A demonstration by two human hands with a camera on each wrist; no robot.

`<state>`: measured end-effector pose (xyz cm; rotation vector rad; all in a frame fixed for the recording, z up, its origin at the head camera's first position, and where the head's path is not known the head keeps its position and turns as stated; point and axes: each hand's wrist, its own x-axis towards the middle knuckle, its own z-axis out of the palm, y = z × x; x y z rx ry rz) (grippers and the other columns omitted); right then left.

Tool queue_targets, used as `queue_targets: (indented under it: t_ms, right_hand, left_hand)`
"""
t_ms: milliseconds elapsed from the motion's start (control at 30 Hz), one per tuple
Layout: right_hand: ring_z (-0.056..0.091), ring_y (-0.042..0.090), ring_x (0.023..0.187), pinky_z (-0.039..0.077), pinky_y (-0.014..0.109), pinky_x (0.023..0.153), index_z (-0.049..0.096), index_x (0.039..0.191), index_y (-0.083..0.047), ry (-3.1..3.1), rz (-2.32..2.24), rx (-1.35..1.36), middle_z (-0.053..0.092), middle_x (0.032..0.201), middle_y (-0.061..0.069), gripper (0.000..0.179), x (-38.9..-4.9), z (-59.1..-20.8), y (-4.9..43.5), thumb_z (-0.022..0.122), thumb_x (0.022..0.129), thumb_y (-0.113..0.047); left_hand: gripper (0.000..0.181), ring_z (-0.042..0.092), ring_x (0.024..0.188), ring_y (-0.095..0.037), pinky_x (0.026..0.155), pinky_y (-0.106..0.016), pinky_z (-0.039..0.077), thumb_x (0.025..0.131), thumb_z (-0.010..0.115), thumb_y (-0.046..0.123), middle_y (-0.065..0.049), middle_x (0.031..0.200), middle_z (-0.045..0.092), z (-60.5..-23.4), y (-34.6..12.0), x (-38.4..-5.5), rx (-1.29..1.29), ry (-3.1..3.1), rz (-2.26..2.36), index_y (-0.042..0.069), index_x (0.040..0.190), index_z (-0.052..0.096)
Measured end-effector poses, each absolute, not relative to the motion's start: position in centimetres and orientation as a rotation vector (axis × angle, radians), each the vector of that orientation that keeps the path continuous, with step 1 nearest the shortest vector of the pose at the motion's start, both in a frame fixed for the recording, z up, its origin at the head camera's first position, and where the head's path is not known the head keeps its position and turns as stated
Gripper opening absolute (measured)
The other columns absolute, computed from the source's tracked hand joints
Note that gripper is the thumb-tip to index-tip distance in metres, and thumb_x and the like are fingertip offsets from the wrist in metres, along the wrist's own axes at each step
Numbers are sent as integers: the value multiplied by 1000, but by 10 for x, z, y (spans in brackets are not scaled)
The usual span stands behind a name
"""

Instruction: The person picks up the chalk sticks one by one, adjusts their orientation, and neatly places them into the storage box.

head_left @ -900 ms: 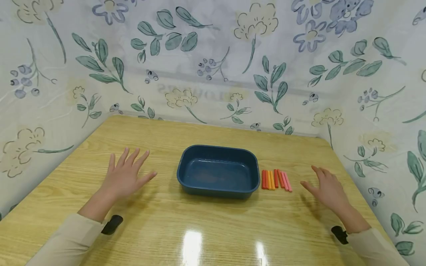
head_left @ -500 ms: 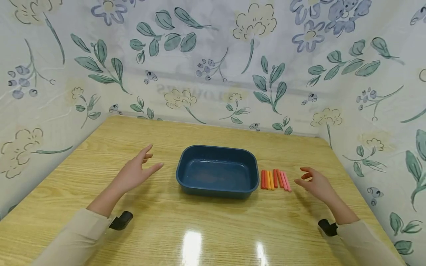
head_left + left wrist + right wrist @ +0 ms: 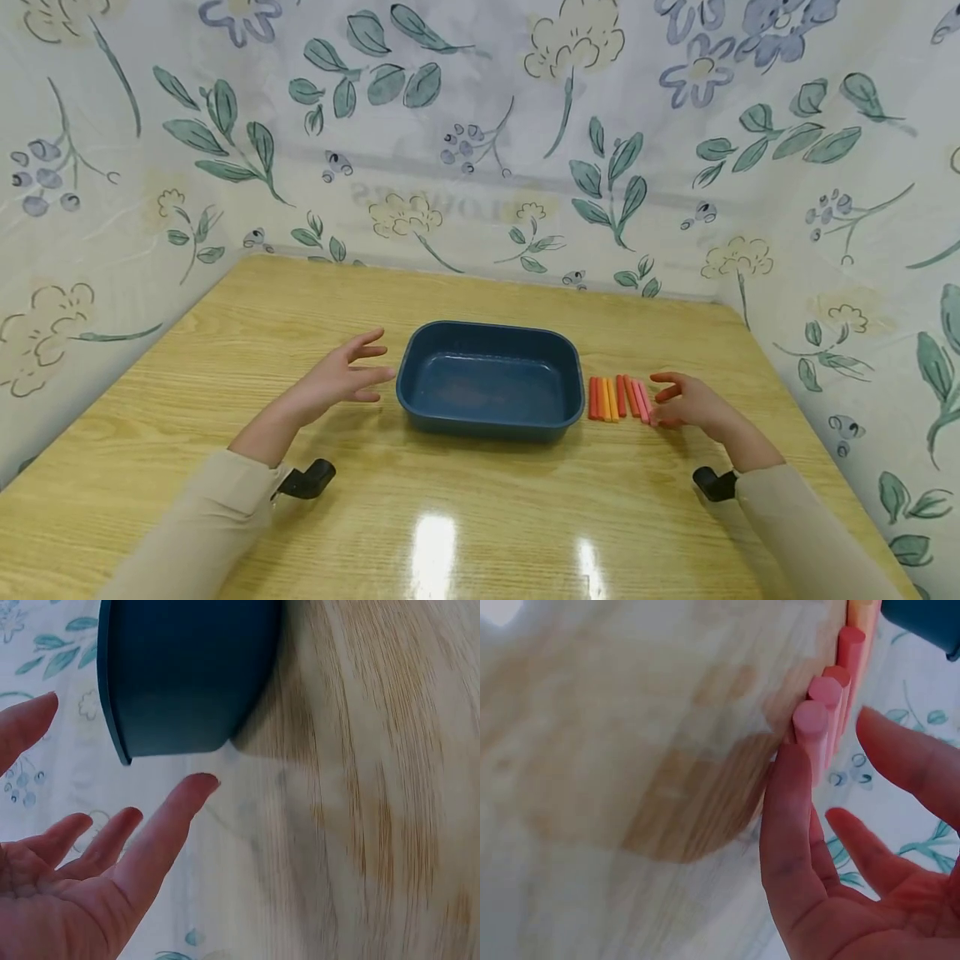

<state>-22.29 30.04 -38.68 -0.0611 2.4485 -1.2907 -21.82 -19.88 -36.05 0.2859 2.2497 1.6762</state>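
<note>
Closer inward had come the left hand point(image 3: 333, 379), spread just beside the blue container point(image 3: 491, 429), and the right hand point(image 3: 693, 407), parted at the outermost pink stick point(image 3: 644, 400) but pinching nothing. This stick lay left of that nearer hand, its long axis pointing toward the back edge of the table point(image 3: 360, 542).

The white walls point(image 3: 487, 92) have blue flowers point(image 3: 699, 71) and green leaves point(image 3: 423, 86). Light point(image 3: 433, 550) shines on the yellow wood worktop point(image 3: 360, 533).

Right grip point(image 3: 855, 915) beside pink sticks point(image 3: 811, 724), tabletop point(image 3: 630, 712)
</note>
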Motion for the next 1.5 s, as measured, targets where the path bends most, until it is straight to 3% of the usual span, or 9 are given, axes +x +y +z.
queue_targets:
  t_ms: [533, 833, 1167, 1500]
  right_hand:
    - [54, 20, 77, 56, 33, 69, 27, 135, 9, 2322, -1301, 69, 42, 103, 19, 73, -234, -380, 293, 68, 75, 9]
    - [57, 19, 78, 56, 32, 67, 27, 136, 6, 2359, -1379, 155, 38, 122, 29, 67, -235, -382, 291, 63, 79, 5]
    - [61, 18, 80, 54, 38, 80, 19, 141, 5, 2260, -1588, 103, 36, 126, 30, 67, -241, -368, 278, 58, 86, 1]
    - [61, 18, 77, 53, 39, 83, 22, 142, 0, 2170, -1697, 133, 42, 120, 25, 63, -254, -348, 241, 55, 89, 4]
  left_hand:
    - [72, 53, 111, -36, 82, -44, 53, 91, 60, 8, -29, 145, 20, -370, -186, -223, 248, 2069, 1764, -1, 147, 16]
    - [67, 51, 113, -38, 85, -45, 50, 91, 57, 3, -30, 144, 21, -371, -182, -223, 248, 2027, 1809, -2, 146, 19]
    - [66, 50, 114, -39, 87, -44, 50, 91, 56, 1, -31, 142, 24, -372, -181, -222, 253, 2034, 1818, -4, 146, 19]
    - [66, 52, 112, -38, 87, -46, 49, 91, 57, 1, -32, 141, 26, -372, -183, -221, 242, 2046, 1815, -3, 146, 20]
